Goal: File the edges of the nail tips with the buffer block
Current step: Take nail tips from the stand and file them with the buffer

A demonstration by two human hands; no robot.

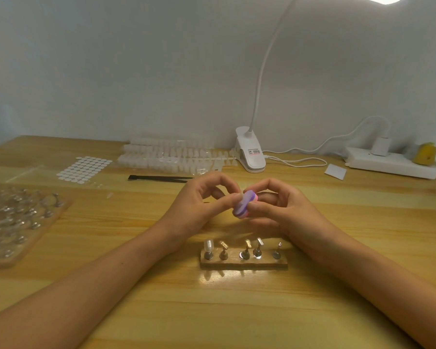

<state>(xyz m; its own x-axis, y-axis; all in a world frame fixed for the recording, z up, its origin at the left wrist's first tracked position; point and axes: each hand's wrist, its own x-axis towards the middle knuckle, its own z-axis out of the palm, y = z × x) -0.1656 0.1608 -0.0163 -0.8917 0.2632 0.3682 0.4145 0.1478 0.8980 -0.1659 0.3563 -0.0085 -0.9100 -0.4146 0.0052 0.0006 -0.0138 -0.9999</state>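
The wooden table carries the whole job, and its back edge is crowded: a clip lamp with a trailing cable, and racks of spare tips. To the left sits a tray of clear holders. None of that is near the work, so it poses little risk.

Closer in, the wooden stand lies just beside both wrists, right under the raised hands. It has five upright pegs, and the leftmost bears a mounted tip. A dropped forearm or a careless sweep could knock the pegs over (they look top-heavy).

The right hand grasps the buffer block between thumb and curled fingers, tilted, above the table and between the two hands. The left hand pinches thumb to forefinger against the block's purple face, on what looks like a nail tip. It is too small and blurred to be sure.

The main hazard is probably that pinch. A piece so slight can spring out under a hard stroke and vanish among the pale clutter. Pressing too hard or at a steep angle would likely flatten the edge unevenly, or scrape the fingertip instead.
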